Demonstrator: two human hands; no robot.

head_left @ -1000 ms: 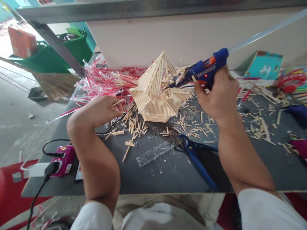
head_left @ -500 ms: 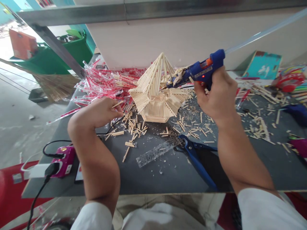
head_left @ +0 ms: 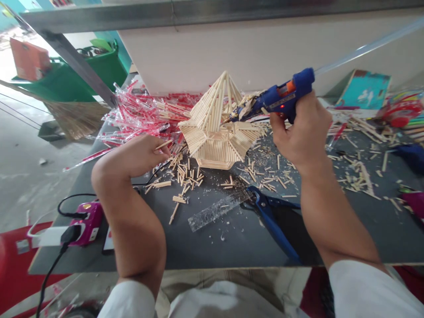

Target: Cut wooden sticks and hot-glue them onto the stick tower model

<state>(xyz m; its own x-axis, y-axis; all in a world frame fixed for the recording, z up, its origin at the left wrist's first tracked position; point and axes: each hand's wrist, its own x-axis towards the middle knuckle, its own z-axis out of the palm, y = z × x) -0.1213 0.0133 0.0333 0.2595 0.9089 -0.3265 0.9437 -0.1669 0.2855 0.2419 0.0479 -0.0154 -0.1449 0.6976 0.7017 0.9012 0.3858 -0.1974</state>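
Observation:
A small house model of pale wooden sticks (head_left: 217, 128) with a pointed roof stands on the dark table (head_left: 232, 238). My right hand (head_left: 303, 132) is closed round a blue hot glue gun (head_left: 278, 99); the gun's nozzle touches the right side of the model's roof. A clear glue stick juts from the gun's back toward the upper right. My left hand (head_left: 137, 154) rests left of the model and pinches a short wooden stick (head_left: 163, 144) between its fingertips.
Cut stick pieces (head_left: 183, 176) lie scattered in front of the model. A clear ruler (head_left: 217, 210) and blue-handled cutters (head_left: 271, 216) lie near the front. Red-and-clear wrappers (head_left: 139, 115) pile up at the back left. A magenta device with cables (head_left: 84, 221) sits at the left edge.
The glue gun dipped slightly, then rose again, with its nozzle staying at the roof. My left hand has barely moved with its stick.

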